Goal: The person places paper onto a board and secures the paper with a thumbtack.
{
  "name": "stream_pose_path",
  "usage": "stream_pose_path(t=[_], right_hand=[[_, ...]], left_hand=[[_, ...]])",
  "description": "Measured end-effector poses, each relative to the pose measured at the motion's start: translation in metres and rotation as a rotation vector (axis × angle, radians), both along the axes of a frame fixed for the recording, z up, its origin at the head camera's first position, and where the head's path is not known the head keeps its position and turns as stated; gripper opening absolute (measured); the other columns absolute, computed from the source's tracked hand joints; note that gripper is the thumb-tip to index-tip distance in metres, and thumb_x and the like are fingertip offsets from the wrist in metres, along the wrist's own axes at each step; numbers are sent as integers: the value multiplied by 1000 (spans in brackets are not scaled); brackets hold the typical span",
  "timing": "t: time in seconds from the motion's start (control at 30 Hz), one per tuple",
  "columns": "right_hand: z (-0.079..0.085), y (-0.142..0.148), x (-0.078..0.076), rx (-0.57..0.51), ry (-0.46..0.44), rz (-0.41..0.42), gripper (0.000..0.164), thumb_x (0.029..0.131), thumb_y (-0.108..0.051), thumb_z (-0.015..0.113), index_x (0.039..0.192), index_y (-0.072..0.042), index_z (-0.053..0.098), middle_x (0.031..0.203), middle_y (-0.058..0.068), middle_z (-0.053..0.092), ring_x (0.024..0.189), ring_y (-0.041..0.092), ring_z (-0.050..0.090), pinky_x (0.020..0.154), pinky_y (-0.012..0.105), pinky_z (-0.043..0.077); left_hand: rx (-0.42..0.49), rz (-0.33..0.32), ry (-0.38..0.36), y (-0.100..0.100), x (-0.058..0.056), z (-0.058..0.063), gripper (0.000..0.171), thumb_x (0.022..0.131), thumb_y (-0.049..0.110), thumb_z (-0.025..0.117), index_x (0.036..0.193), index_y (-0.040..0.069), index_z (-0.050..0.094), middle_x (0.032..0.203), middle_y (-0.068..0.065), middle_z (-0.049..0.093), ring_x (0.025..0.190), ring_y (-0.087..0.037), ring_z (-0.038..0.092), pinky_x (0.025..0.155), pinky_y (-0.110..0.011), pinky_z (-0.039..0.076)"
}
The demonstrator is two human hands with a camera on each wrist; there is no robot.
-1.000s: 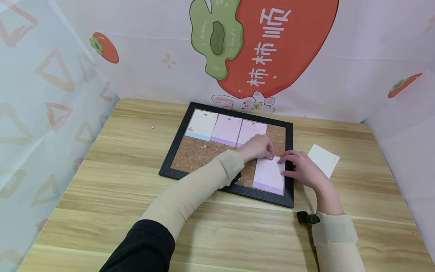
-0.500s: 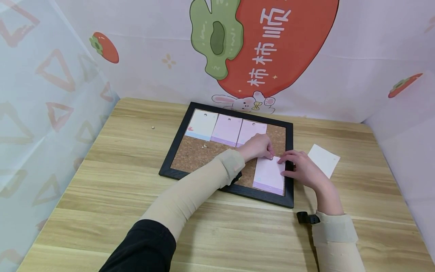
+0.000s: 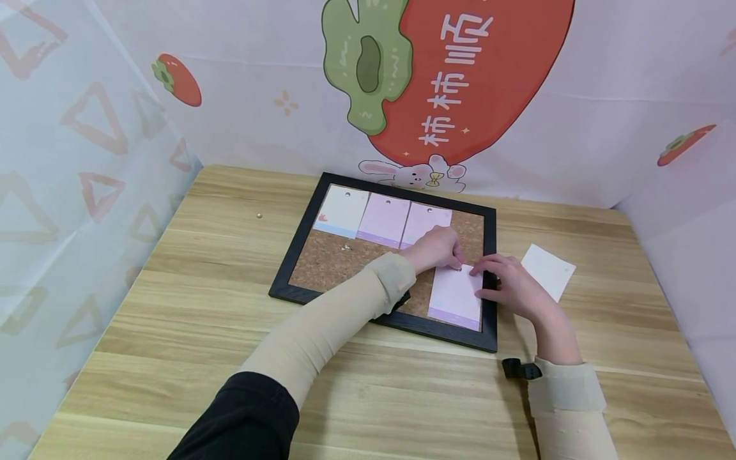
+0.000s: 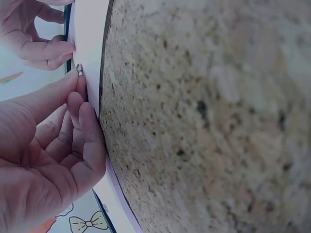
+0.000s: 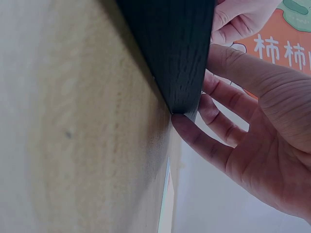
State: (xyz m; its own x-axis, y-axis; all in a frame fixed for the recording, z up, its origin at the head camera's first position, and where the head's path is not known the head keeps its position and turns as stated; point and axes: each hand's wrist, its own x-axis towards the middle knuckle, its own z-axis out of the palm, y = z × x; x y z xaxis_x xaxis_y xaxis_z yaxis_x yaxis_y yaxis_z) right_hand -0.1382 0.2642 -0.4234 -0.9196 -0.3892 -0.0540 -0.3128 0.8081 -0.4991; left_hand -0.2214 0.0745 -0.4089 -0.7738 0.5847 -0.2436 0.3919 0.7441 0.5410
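Note:
On a black-framed cork board [image 3: 328, 262], a lilac card [image 3: 454, 297] lies at the lower right. My left hand [image 3: 435, 248] is at this card's top edge. Between its thumb and forefinger it pinches a small silver thumbtack [image 4: 79, 68], seen in the left wrist view, with the tip toward the card. My right hand [image 3: 517, 287] reaches over the frame's right side [image 3: 489, 319], its fingertips resting on the card's right part. In the right wrist view its little finger [image 5: 199, 141] touches the frame's outer corner.
Along the board's top hang a white card [image 3: 340, 211] and two lilac cards, each with a tack. Several tiny tacks [image 3: 346, 247] lie on the cork. A loose white card [image 3: 549, 271] lies right of the board. One tack [image 3: 259, 216] sits on the table at left.
Both hands stay almost in place. A shiny spot of the thumbtack now shows at the lilac card's top edge, beside the left fingertips.

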Motion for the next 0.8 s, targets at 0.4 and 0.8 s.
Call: stream_pose_path(t=[0.4,0.8], right_hand=[[1,-1,0,9,-7,-6,28,84,-7,78,110,-5,69,129,24,61,121,45,49,105,63,38],[2,-2,1,3,2,1,27,84,-6,79,109,-5,69,128,23,62,120,44,51,104,62,39]], left_hand=[[-18,25,-10,1,0,-2,8,86,22,79,91,15,80,96,5,77,90,-10,67,82,-22,53],[-9,6,28,2,3,-5,6,89,18,74,90,14,78,94,3,76,81,-10,66,71,-18,51]])
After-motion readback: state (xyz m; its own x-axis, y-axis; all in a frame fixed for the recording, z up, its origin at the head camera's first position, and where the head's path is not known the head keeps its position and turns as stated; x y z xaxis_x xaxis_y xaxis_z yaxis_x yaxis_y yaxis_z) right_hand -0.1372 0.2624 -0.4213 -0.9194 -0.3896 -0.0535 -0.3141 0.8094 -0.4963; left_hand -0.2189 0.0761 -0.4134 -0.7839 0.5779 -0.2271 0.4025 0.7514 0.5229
